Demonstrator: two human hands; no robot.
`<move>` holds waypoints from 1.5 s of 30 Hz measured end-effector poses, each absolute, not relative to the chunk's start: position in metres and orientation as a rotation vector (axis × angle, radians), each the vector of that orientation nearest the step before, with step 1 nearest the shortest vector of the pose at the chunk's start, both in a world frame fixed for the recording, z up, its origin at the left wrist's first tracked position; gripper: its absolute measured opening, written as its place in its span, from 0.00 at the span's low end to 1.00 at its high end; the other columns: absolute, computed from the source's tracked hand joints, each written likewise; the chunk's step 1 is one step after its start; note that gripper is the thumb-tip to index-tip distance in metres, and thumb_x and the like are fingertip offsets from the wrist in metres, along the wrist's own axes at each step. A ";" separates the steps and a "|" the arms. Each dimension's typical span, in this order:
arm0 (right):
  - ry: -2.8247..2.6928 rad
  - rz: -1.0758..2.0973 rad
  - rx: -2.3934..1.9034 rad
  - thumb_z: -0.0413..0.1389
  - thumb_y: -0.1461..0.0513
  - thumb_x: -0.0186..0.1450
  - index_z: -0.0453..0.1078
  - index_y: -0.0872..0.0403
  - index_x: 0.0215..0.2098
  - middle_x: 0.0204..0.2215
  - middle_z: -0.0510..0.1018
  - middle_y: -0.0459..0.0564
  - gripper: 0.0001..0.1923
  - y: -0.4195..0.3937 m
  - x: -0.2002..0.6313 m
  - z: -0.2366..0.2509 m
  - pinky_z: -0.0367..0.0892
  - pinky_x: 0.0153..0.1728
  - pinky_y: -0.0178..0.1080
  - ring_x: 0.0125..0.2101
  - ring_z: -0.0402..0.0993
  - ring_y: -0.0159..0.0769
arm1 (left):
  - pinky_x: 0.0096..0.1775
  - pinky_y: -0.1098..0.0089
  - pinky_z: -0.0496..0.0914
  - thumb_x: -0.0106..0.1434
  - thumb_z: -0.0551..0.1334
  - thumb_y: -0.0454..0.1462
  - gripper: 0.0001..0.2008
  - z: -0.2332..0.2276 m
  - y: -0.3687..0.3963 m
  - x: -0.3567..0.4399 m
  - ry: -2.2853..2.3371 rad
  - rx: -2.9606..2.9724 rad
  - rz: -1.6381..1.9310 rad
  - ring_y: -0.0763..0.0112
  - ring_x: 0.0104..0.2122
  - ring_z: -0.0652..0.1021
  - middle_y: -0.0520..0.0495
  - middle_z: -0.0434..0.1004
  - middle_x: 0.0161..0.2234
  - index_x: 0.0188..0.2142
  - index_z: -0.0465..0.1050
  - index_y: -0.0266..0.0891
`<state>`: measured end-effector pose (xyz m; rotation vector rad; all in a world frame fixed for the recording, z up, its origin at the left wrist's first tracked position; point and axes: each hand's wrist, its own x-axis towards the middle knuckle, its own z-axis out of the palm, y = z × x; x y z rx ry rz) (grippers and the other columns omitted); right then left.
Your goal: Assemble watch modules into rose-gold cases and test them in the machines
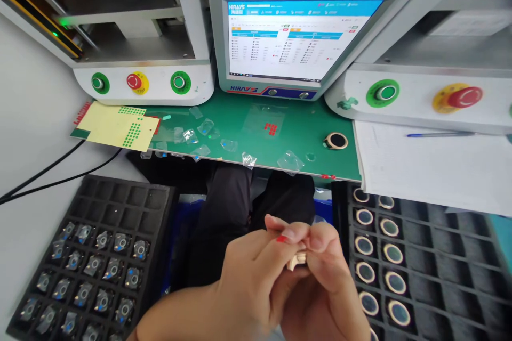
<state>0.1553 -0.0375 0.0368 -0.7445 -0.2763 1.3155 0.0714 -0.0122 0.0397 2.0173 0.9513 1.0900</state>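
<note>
The work looks part-way along to me: gold-rimmed watches (396,281) sit in the two left columns of the right tray (424,248), while film-covered parts (96,264) lie in the near rows of the left tray (170,202), and I take those to be what is left. Another watch (336,140) rests on the far green mat (236,109), just left of the papers (432,170), with scraps of film (206,127) strewn along the mat's near edge. The gold watch case (298,260) is near the person, between the two hands and touching both, its far side hidden by fingers. The left hand (256,264) curls round it from the left; the right hand (332,277) pinches it from the right. A red patch shows by the fingertips; what it is, I cannot tell
</note>
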 end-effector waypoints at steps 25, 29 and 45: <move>-0.232 1.412 -0.916 0.62 0.58 0.61 0.77 0.45 0.36 0.35 0.83 0.43 0.05 -0.042 0.181 0.041 0.74 0.50 0.42 0.43 0.81 0.37 | 0.42 0.66 0.76 0.75 0.45 0.32 0.11 0.033 -0.012 0.068 0.694 2.210 1.077 0.62 0.37 0.81 0.40 0.81 0.38 0.46 0.65 0.35; -0.201 1.263 -1.012 0.68 0.59 0.55 0.78 0.47 0.33 0.35 0.83 0.43 0.07 -0.030 0.197 0.031 0.76 0.43 0.36 0.40 0.81 0.34 | 0.37 0.71 0.75 0.74 0.51 0.36 0.09 0.034 -0.008 0.067 0.779 1.883 1.014 0.67 0.34 0.80 0.43 0.80 0.36 0.43 0.69 0.38; 0.040 1.263 -0.937 0.73 0.61 0.49 0.69 0.51 0.35 0.25 0.72 0.39 0.21 -0.020 0.256 0.002 0.71 0.33 0.30 0.27 0.70 0.26 | 0.28 0.71 0.70 0.69 0.53 0.41 0.10 -0.018 0.130 0.122 1.315 1.886 0.648 0.68 0.22 0.77 0.52 0.74 0.24 0.38 0.69 0.39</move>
